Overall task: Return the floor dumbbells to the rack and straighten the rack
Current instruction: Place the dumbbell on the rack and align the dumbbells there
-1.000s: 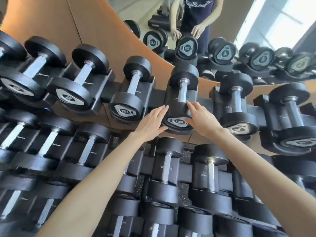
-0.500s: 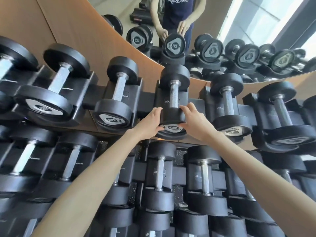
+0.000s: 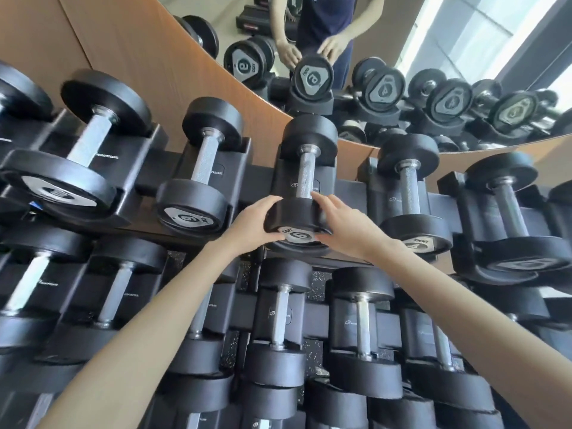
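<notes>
A black dumbbell (image 3: 305,178) with a steel handle lies in a cradle on the top tier of the black rack (image 3: 260,178), its near head carrying a grey plate marked 6. My left hand (image 3: 253,226) grips the left side of that near head, fingers curled over its rim. My right hand (image 3: 343,224) grips the right side of the same head. Both forearms reach in from the bottom of the view.
Neighbouring dumbbells fill the top-tier cradles on the left (image 3: 198,181) and on the right (image 3: 411,193). Lower tiers (image 3: 278,323) hold several more. A mirror (image 3: 402,57) above the wooden wall panel (image 3: 130,48) reflects the rack and a person.
Both hands went from open beside the dumbbell's near head to gripping it from either side. The view has moved closer to the rack.
</notes>
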A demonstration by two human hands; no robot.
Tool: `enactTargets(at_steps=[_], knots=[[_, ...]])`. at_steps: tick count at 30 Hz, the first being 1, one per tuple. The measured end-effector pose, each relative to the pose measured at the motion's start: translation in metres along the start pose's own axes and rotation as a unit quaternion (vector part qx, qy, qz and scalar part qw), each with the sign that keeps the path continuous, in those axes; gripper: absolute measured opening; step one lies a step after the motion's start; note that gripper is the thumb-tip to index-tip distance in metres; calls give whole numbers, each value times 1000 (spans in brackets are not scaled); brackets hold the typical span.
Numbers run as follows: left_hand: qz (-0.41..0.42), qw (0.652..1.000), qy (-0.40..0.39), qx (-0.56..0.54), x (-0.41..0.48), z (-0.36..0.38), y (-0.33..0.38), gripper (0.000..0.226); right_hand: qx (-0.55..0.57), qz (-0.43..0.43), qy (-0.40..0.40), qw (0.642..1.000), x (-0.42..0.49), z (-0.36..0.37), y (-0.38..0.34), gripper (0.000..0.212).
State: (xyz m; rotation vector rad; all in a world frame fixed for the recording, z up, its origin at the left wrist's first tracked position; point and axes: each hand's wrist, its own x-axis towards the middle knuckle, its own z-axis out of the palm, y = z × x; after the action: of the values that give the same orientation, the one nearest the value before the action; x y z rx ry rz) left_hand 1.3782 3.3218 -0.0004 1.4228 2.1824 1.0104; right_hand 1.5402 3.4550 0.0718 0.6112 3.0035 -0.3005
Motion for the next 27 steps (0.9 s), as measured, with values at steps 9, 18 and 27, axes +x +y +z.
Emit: enactTargets(at_steps=[9, 18, 27], knots=[[-20, 999, 24, -11, 8, 13, -5, 70, 37, 4, -12, 999, 3, -5, -1, 66], [76, 950, -28, 303, 25, -13, 67, 38, 259, 65, 56, 962, -20, 41, 35, 63], [-53, 998, -32, 13, -3, -2, 18, 85, 132, 60, 79, 986, -6, 36, 13, 61]])
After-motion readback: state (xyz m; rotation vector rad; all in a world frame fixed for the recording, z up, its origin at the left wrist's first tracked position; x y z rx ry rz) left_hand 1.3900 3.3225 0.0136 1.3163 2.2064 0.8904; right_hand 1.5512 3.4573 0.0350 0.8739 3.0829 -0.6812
